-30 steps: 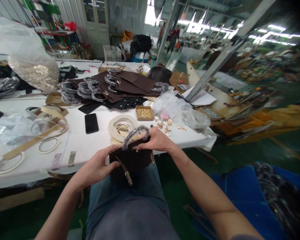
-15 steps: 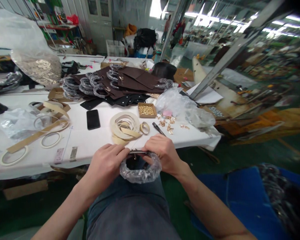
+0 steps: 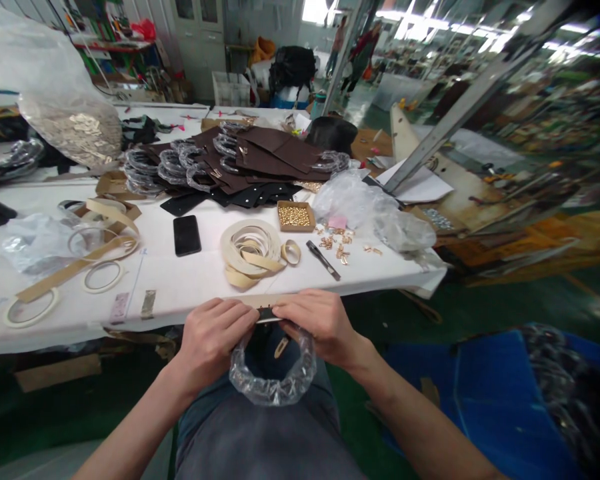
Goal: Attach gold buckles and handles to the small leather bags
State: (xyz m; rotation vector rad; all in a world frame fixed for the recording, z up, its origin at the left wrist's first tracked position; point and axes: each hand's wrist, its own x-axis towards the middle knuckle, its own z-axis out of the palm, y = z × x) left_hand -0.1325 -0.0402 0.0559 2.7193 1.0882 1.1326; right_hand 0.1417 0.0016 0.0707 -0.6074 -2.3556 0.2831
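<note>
Both hands grip a bag panel at the table's front edge, seen nearly edge-on. Its plastic-wrapped loop handle (image 3: 275,390) hangs toward my lap. My left hand (image 3: 219,340) pinches the panel's (image 3: 267,315) left side, fingers on top. My right hand (image 3: 320,327) presses on its right side, thumb near the middle. A small gold-coloured metal piece (image 3: 281,347) shows inside the loop; what it is fixed to is hidden. Just beyond lie a roll of beige tape (image 3: 251,250) and a utility knife (image 3: 323,260).
A box of gold studs (image 3: 296,217), loose gold fittings (image 3: 343,252) and plastic bags (image 3: 375,213) lie at the right. Behind are stacked brown panels (image 3: 275,150) with wrapped handles. A phone (image 3: 187,235) and tape rings (image 3: 103,276) lie left. A metal post (image 3: 445,127) slants up at right.
The bag panel has tilted and its handle swung lower toward my lap. My hands have moved slightly down, and the right one has shifted inward and away from the knife.
</note>
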